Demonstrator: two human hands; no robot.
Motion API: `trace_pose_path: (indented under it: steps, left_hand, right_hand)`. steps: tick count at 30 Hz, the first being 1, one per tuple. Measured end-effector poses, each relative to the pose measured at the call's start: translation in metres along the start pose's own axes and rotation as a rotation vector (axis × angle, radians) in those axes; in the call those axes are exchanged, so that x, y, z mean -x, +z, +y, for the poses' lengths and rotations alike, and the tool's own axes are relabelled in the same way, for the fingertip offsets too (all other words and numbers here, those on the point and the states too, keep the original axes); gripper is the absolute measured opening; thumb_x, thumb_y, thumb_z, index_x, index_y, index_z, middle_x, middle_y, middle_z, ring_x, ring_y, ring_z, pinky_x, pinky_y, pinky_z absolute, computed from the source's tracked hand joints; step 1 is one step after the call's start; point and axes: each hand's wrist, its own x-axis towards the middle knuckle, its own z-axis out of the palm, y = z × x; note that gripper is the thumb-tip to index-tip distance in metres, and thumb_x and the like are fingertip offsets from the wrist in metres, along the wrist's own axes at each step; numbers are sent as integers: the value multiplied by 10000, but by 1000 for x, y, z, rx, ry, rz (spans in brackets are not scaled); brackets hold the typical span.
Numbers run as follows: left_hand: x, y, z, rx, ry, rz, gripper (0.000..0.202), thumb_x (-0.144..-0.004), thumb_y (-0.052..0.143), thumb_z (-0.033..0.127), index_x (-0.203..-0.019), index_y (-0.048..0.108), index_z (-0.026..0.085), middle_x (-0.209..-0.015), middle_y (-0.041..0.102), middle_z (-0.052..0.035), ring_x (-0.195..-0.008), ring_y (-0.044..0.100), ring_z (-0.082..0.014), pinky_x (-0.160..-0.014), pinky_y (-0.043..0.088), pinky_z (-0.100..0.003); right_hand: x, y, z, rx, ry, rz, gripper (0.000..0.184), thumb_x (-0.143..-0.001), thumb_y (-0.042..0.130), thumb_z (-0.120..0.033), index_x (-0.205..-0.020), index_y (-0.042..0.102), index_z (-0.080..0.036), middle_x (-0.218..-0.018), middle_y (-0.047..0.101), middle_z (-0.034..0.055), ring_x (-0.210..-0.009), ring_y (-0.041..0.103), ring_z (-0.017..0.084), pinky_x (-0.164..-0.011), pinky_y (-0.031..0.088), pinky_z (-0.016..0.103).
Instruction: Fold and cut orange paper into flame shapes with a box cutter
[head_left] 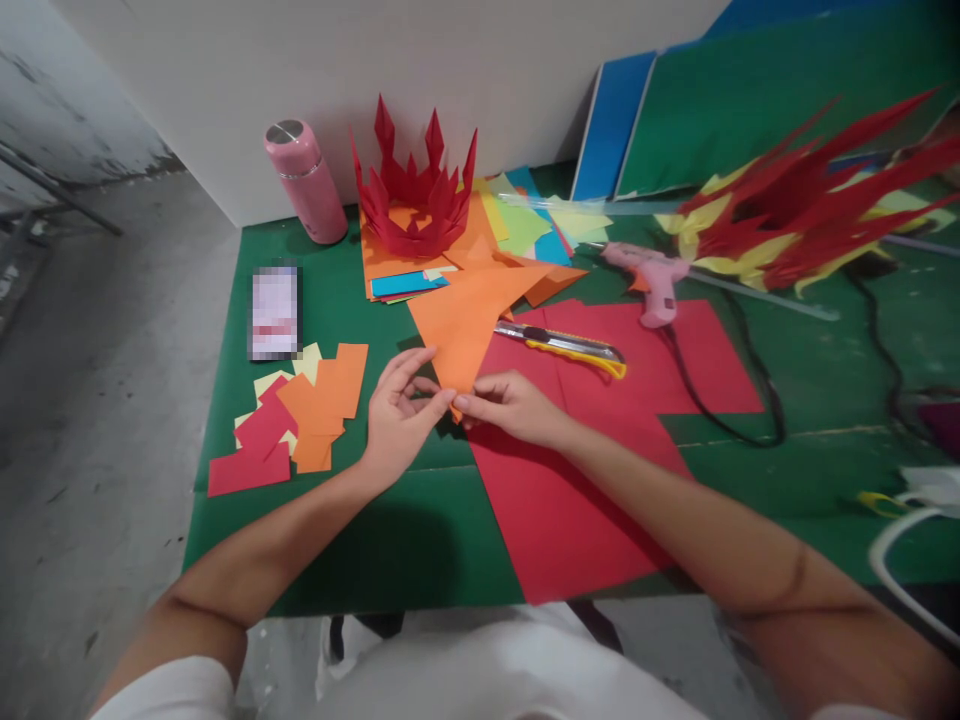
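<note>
Both hands pinch the narrow lower corner of an orange paper triangle [472, 320], whose broad end points away from me. My left hand [405, 408] grips that corner from the left, thumb against the tip and forefinger along the edge. From the right, my right hand [510, 405] presses the same corner between thumb and fingers. Just beyond the right hand, a box cutter [562, 345] with a yellow handle lies on red paper sheets [577, 500]. Small red, orange and pale yellow paper pieces [307, 400] are heaped left of my left hand.
A red folded-paper crown [412, 215] stands at the back beside a pink bottle [307, 180]. A phone [274, 312] lies on the left. A pink glue gun [649, 280] with a black cord rests right of centre, near a red and yellow paper flame shape [810, 200]. The table [360, 560] is green.
</note>
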Motion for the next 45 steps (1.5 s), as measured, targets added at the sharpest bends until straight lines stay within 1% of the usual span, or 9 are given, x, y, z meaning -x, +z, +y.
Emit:
trace_pose_path:
  steps: [7, 16, 23, 29, 34, 39, 45]
  left_hand:
    - [0, 0, 0, 20, -21, -10, 474, -776, 772, 370, -1217, 634, 266, -1281, 500, -87, -734, 616, -54, -671, 594, -196]
    - [0, -1, 0, 77, -82, 1, 493, -744, 802, 348, -1205, 642, 275, -1322, 476, -86, -745, 621, -55, -642, 588, -180]
    - [-1, -1, 3, 77, -96, 8, 467, -765, 781, 362, -1201, 637, 281, -1341, 471, -87, -741, 620, -53, -642, 587, -178]
    - [0, -1, 3, 77, -120, 28, 471, -762, 780, 380, -1198, 631, 283, -1350, 472, -88, -747, 621, -57, -631, 578, -171]
    - [1, -1, 3, 85, -140, 40, 475, -757, 785, 359, -1195, 624, 270, -1361, 462, -92, -752, 616, -55, -642, 572, -171]
    - [2, -1, 1, 72, -117, 50, 471, -760, 784, 351, -1196, 625, 272, -1348, 477, -89, -767, 617, -65, -652, 572, -182]
    - [3, 0, 1, 19, -32, 21, 457, -788, 759, 358, -1214, 614, 277, -1323, 491, -86, -769, 614, -66, -684, 578, -195]
  right_hand:
    - [0, -2, 1, -11, -15, -23, 430, -707, 737, -574, -635, 658, -157, -631, 648, 12, -611, 576, 117, -609, 439, 261]
    - [-1, -1, 1, -12, -20, -8, 438, -689, 749, -574, -606, 637, -159, -606, 628, 2, -584, 552, 109, -594, 433, 258]
    - [0, -3, 1, -43, -13, -35, 393, -702, 750, -551, -653, 674, -168, -654, 660, 10, -631, 585, 118, -641, 462, 264]
    - [0, -1, 1, -5, -25, -9, 401, -695, 747, -556, -634, 653, -171, -657, 652, 12, -626, 571, 121, -628, 459, 268]
    - [-1, 1, 3, 24, -52, 6, 408, -716, 718, -559, -631, 631, -169, -648, 639, 11, -610, 552, 116, -609, 447, 266]
    - [-1, 3, 2, 48, -48, 14, 394, -714, 707, -547, -638, 627, -169, -618, 611, 0, -579, 521, 108, -580, 423, 260]
    - [0, 4, 1, 52, -31, 0, 406, -697, 697, -549, -594, 576, -175, -589, 565, -14, -558, 475, 99, -547, 389, 250]
